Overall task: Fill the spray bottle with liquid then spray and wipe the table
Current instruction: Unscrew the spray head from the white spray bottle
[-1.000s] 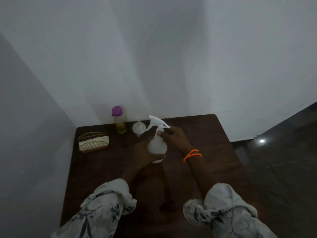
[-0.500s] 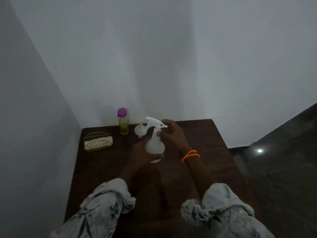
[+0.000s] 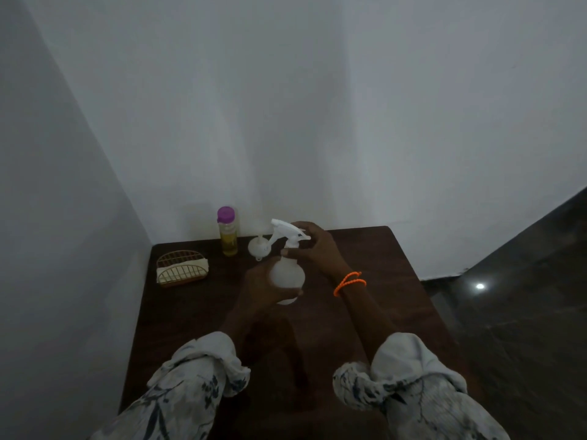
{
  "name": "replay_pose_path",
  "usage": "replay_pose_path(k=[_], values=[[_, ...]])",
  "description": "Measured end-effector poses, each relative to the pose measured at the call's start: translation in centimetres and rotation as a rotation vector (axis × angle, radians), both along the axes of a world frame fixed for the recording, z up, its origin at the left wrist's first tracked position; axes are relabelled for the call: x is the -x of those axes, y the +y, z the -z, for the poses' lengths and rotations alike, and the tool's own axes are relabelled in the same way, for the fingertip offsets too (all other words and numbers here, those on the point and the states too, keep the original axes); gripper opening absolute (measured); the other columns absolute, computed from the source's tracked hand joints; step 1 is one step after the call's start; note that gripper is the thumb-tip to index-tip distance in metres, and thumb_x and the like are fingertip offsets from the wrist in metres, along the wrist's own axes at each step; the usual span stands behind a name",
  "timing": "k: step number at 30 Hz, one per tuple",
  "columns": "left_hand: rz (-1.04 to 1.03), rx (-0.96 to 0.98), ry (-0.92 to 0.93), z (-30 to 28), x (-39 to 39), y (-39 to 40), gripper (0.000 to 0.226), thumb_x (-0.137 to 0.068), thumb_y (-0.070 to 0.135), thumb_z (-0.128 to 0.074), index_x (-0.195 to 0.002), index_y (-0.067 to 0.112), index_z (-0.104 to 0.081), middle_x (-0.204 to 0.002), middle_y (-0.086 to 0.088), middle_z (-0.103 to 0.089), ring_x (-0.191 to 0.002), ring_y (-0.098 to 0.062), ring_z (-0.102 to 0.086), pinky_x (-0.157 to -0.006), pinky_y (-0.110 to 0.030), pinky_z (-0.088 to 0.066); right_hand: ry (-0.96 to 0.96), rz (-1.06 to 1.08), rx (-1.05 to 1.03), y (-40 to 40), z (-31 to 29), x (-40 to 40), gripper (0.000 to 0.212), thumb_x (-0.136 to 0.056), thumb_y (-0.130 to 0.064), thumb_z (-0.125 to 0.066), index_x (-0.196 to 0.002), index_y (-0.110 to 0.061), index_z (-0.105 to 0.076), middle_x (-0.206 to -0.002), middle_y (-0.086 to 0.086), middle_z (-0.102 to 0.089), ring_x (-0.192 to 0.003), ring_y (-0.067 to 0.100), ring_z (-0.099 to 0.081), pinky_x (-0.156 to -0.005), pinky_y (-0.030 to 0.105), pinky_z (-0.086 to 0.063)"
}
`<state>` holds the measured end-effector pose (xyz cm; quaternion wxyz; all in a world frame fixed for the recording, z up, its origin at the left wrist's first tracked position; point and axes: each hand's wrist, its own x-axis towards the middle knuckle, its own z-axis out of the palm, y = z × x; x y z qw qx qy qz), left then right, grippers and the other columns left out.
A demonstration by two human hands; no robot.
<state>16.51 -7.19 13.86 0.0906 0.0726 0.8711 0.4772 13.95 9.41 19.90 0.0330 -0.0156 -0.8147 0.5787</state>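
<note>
A dark wooden table (image 3: pixel 365 268) fills the corner. Above its middle, the left hand (image 3: pixel 263 285) wraps the round, frosted white body of the spray bottle (image 3: pixel 287 276), held upright. The right hand (image 3: pixel 317 249) closes its fingers around the bottle's white trigger head. Behind the bottle stand a purple-capped bottle of yellow liquid (image 3: pixel 227 231) and a small white funnel (image 3: pixel 259 247); left of it sits a wire holder (image 3: pixel 181 272).

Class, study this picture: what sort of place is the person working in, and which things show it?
Probably a bare corner of an indoor room: plain white walls meet behind a dark brown wooden table, beside a dark polished tiled floor.
</note>
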Motion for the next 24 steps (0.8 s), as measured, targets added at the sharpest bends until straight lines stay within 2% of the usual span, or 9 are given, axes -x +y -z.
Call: replay_pose_path(k=[3, 7, 9, 12, 14, 16, 18, 21, 24], values=[[0.005, -0.003, 0.006, 0.0, 0.0, 0.1, 0.097, -0.059, 0.043, -0.094, -0.141, 0.015, -0.05, -0.142, -0.005, -0.055, -0.129, -0.019, -0.051, -0.097, -0.023, -0.038, -0.019, 0.015, 0.019, 0.4, -0.1, -0.2, 0.055, -0.066, 0.0, -0.089, -0.116, -0.006, -0.068, -0.106, 0.008, -0.073, -0.089, 0.006, -0.069, -0.072, 0.021, -0.057], [-0.002, -0.004, 0.008, -0.1, 0.0, 0.0, 0.096, -0.059, 0.044, -0.094, -0.139, 0.015, -0.051, -0.14, -0.004, -0.056, -0.125, -0.014, -0.051, -0.098, -0.026, -0.042, -0.031, -0.03, 0.044, 0.9, -0.4, -0.2, 0.054, -0.073, 0.015, -0.076, -0.123, 0.0, -0.064, -0.107, 0.013, -0.071, -0.088, 0.002, -0.07, -0.07, 0.019, -0.056], [0.006, 0.001, 0.009, -0.2, 0.0, -0.1, 0.096, -0.059, 0.045, -0.093, -0.14, 0.016, -0.05, -0.141, -0.003, -0.055, -0.128, -0.018, -0.051, -0.099, -0.027, -0.042, -0.005, -0.035, 0.027, 0.7, -0.3, -0.2, 0.057, -0.072, 0.007, -0.081, -0.125, -0.004, -0.063, -0.113, 0.014, -0.069, -0.094, 0.006, -0.069, -0.074, 0.021, -0.056], [0.026, 0.009, 0.014, -0.4, -0.1, -0.2, 0.097, -0.06, 0.044, -0.093, -0.142, 0.016, -0.049, -0.143, -0.003, -0.053, -0.12, -0.006, -0.045, -0.096, -0.021, -0.037, 0.025, -0.004, -0.007, 0.4, -0.5, -0.2, 0.066, -0.065, -0.009, -0.092, -0.125, -0.013, -0.064, -0.107, 0.01, -0.072, -0.096, 0.019, -0.07, -0.078, 0.029, -0.06], [0.028, 0.012, 0.017, -0.4, -0.1, -0.2, 0.097, -0.06, 0.044, -0.094, -0.141, 0.015, -0.049, -0.142, -0.003, -0.054, -0.115, -0.003, -0.041, -0.094, -0.02, -0.037, 0.017, 0.006, 0.002, 0.5, -0.7, -0.2, 0.066, -0.065, -0.007, -0.092, -0.125, -0.013, -0.065, -0.103, 0.008, -0.073, -0.091, 0.015, -0.072, -0.076, 0.027, -0.06], [0.024, 0.008, 0.023, -0.5, -0.1, -0.3, 0.098, -0.058, 0.046, -0.094, -0.14, 0.015, -0.05, -0.139, -0.003, -0.056, -0.117, -0.005, -0.046, -0.093, -0.02, -0.039, -0.006, -0.018, 0.024, 0.7, -0.9, 0.0, 0.064, -0.068, 0.002, -0.087, -0.127, -0.011, -0.064, -0.106, 0.005, -0.072, -0.088, 0.005, -0.071, -0.072, 0.022, -0.058], [0.016, 0.016, 0.018, -0.4, 0.0, -0.5, 0.099, -0.057, 0.048, -0.094, -0.14, 0.016, -0.05, -0.139, -0.003, -0.057, -0.117, -0.008, -0.049, -0.093, -0.02, -0.041, -0.007, -0.058, 0.032, 0.8, -1.0, 0.0, 0.062, -0.072, 0.007, -0.08, -0.129, -0.009, -0.063, -0.11, 0.006, -0.071, -0.092, 0.004, -0.07, -0.074, 0.021, -0.056], [0.012, 0.027, 0.008, -0.4, 0.1, -0.6, 0.102, -0.057, 0.048, -0.094, -0.142, 0.015, -0.048, -0.142, -0.005, -0.055, -0.125, -0.016, -0.052, -0.098, -0.025, -0.043, 0.043, -0.076, -0.005, 0.3, -1.0, -0.1, 0.055, -0.071, 0.0, -0.085, -0.122, -0.01, -0.067, -0.112, 0.004, -0.071, -0.101, 0.012, -0.068, -0.081, 0.025, -0.057], [0.016, 0.027, 0.004, -0.4, 0.1, -0.7, 0.101, -0.058, 0.045, -0.094, -0.142, 0.015, -0.048, -0.142, -0.005, -0.054, -0.129, -0.02, -0.051, -0.098, -0.026, -0.042, 0.072, -0.071, -0.037, 0.0, -1.1, -0.2, 0.053, -0.066, -0.008, -0.091, -0.115, -0.011, -0.07, -0.105, 0.002, -0.073, -0.097, 0.016, -0.07, -0.081, 0.029, -0.059]])
